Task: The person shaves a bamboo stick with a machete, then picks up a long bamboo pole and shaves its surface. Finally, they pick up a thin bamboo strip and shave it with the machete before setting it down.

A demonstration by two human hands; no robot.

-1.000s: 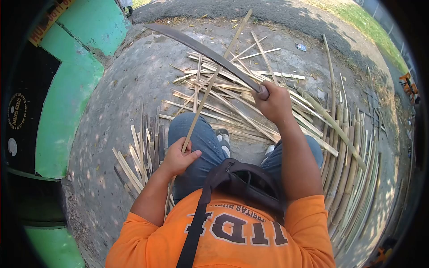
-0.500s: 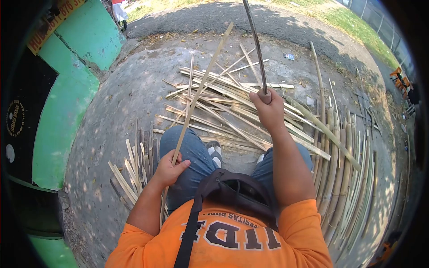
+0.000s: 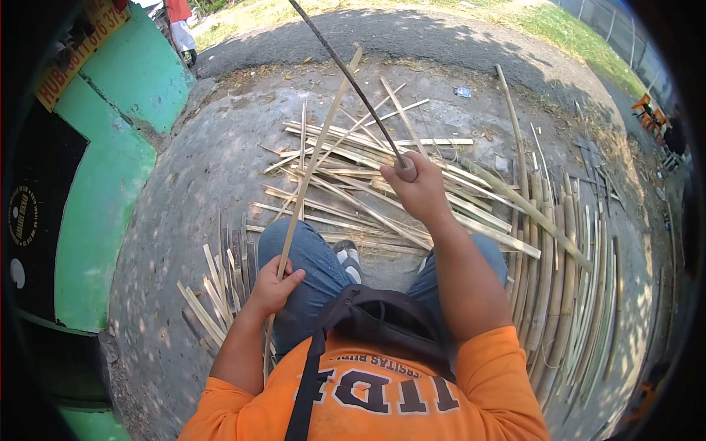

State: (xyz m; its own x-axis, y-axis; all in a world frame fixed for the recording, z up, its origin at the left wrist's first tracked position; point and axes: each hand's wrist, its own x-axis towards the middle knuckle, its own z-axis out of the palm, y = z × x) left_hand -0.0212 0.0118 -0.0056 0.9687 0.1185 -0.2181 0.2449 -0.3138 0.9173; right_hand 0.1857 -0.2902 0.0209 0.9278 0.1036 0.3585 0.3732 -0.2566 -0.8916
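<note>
My left hand [image 3: 275, 287] is closed around a long, thin bamboo strip [image 3: 303, 192] above my left thigh. The strip slants up and away, and its lower end runs down past my left forearm. In front of my right knee, my right hand [image 3: 422, 192] grips the wooden handle of what looks like a machete [image 3: 368, 107], its long dark blade seen nearly edge-on. The blade tilts forward and to the left, crossing the strip's upper part in this view. Beyond my knees lies a loose pile of pale split bamboo strips [image 3: 351, 159].
Bamboo poles [image 3: 557, 273] and thin strips lie lengthwise on the right. More split pieces [image 3: 213, 283] are beside my left leg. A green wall [image 3: 103, 184] stands at the left; a paved road [image 3: 309, 37] runs across the far side.
My right hand has moved slightly left, and the blade has swung from almost upright to a leftward tilt. My left hand keeps its hold on the strip.
</note>
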